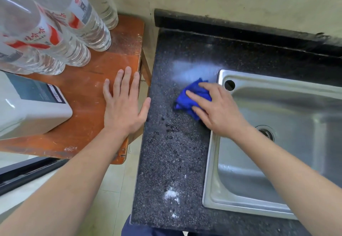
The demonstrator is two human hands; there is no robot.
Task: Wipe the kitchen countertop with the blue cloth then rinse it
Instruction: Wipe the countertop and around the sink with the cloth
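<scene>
Fingers [127, 82] of the left hand [124, 110] lie straight and spread, flat on the wooden desk [88, 91], holding nothing. Clear water bottles [79, 28] stand beyond them to the left, and a white appliance [27, 110] sits just left. To the right, on the black speckled desk [172, 152], the right hand [220, 111] presses its fairly straight fingers [192, 95] onto the bunched blue cloth [185, 100]. The steel sink [212, 171] lies just right of them.
</scene>
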